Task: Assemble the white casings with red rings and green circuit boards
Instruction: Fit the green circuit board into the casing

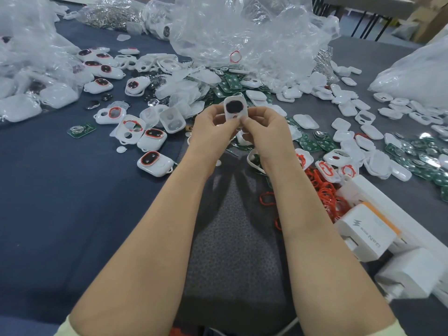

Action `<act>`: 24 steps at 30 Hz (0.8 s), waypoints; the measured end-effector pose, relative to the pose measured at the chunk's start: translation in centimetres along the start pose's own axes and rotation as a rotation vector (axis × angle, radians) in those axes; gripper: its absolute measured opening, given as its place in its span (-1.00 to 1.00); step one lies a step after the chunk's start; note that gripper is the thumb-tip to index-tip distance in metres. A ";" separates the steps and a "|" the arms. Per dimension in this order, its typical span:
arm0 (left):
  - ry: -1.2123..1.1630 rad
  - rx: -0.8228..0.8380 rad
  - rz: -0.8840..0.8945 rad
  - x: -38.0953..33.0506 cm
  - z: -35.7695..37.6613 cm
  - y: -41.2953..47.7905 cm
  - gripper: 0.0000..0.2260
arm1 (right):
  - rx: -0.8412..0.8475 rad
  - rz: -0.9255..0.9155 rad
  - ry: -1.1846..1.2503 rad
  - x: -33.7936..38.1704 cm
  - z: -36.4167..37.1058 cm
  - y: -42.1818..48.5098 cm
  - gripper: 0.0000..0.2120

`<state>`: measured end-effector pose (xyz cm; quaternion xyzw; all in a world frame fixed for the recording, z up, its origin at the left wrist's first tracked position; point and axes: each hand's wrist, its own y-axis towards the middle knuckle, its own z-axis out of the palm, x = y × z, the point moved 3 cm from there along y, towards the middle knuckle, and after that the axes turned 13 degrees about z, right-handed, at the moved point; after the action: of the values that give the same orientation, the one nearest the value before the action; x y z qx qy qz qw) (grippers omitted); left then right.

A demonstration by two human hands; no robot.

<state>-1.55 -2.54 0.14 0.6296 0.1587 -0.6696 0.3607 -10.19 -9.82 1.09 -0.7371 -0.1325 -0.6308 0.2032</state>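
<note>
Both hands hold one white casing (234,107) upright above the table's middle; it shows a dark oval window. My left hand (213,128) grips its left edge and my right hand (263,126) pinches its lower right edge with thumb and fingers. Assembled casings with red rings (155,163) lie at the left. A heap of loose red rings (322,187) lies right of my right forearm. Green circuit boards (312,144) are scattered behind and right of the hands, and one single board (81,130) lies at the left.
Crumpled clear plastic bags (242,32) fill the back and the left. Empty white casing halves (349,110) spread across the right. White charger blocks on a power strip (363,236) sit at the near right. A dark blue cloth (72,202) covers the table's left.
</note>
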 end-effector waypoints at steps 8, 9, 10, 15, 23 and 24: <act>0.001 0.036 0.032 -0.2 0.1 -0.2 -0.88 | -0.010 0.006 0.001 -0.1 0.0 0.0 -0.89; -0.002 0.037 0.032 -0.2 0.1 -0.2 -0.87 | -0.011 0.005 -0.003 -0.1 0.0 0.0 -0.89; -0.008 0.033 0.029 -0.2 0.1 -0.1 -0.87 | -0.013 0.003 -0.006 -0.1 0.0 0.0 -0.90; -0.064 -0.019 -0.018 -0.1 0.1 -0.1 -0.94 | -0.024 -0.005 -0.021 -0.1 0.0 0.0 -0.92; 0.011 -0.038 0.004 -0.2 0.2 -0.1 -0.86 | -0.024 0.007 -0.008 -0.1 0.0 0.1 -0.91; 0.012 -0.044 0.004 -0.2 0.2 -0.1 -0.86 | -0.028 0.006 -0.010 -0.1 0.0 0.1 -0.91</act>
<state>-1.74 -2.54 0.31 0.6259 0.1742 -0.6613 0.3749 -10.17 -9.87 0.93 -0.7435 -0.1225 -0.6281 0.1943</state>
